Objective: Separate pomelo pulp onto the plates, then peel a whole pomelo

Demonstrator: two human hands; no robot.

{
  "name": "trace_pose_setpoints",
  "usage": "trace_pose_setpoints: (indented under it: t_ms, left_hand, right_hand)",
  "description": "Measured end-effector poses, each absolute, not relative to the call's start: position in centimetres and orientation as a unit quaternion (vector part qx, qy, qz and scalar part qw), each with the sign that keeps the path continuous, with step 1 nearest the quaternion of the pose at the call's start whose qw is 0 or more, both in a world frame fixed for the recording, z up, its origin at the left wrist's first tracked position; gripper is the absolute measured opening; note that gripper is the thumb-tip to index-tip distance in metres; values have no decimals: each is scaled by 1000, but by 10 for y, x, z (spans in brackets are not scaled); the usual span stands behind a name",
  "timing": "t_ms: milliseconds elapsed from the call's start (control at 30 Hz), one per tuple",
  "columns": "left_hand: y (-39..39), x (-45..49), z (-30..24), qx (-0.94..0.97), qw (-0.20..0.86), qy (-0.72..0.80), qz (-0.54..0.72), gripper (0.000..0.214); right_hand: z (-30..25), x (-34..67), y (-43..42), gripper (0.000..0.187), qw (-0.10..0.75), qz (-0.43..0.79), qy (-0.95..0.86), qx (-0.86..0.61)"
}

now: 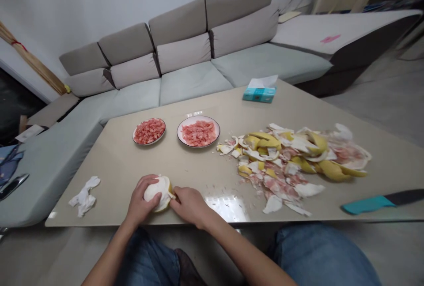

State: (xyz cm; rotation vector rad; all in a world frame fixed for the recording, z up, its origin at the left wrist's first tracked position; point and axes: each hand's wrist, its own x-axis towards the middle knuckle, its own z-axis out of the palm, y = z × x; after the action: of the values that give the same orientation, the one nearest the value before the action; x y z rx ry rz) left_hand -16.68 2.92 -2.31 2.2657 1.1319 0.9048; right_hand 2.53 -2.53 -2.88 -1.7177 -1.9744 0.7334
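Observation:
A partly peeled pomelo (pixel 160 192), white pith facing up with yellow rind on its right edge, is held low over the near edge of the table. My left hand (pixel 143 200) wraps around its left side, thumb lying across the pith. On the other side my right hand (pixel 189 204) has its fingers closed on the loosened peel (pixel 171 191) at the fruit's edge. The right fingertips are partly hidden behind the peel.
Pomelo peels (pixel 298 149) lie heaped on the right of the table (pixel 122 162). Behind are two plates (pixel 217 133) (pixel 134 139) of pink pulp and a tissue pack (pixel 260 95). A turquoise-handled knife (pixel 367 205) lies at the right, crumpled tissue (pixel 85 197) at the left.

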Motion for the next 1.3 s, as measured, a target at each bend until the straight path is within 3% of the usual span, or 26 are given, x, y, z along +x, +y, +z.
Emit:
trace_pose_setpoints:
  t_ms: [133, 400, 700, 833, 967, 1167, 1233, 1300]
  left_hand:
    - [29, -169, -26, 825, 222, 406, 324, 25]
    - [31, -168, -24, 832, 222, 387, 329, 24]
    - [28, -174, -26, 839, 227, 383, 314, 25]
    - [25, -181, -33, 839, 209, 374, 335, 26]
    - [27, -184, -39, 842, 201, 363, 345, 28]
    - [30, -186, -41, 839, 201, 365, 350, 27]
    - [33, -188, -43, 844, 202, 357, 346, 27]
    - [36, -190, -44, 850, 203, 351, 337, 27]
  right_hand:
    - [-20, 24, -31, 34, 216, 225, -713, -627]
    - [-9, 12, -14, 31, 170, 224, -737, -615]
    - [-27, 31, -10, 28, 236, 275, -709, -605]
    - [-28, 37, -15, 19, 289, 304, -697, -581]
    - [-22, 62, -14, 23, 347, 342, -661, -571]
    - [-14, 137, -20, 38, 717, 426, -312, -455]
    - [-14, 138, -27, 39, 716, 457, -282, -446]
    - [-18, 119, -31, 36, 622, 542, -323, -463]
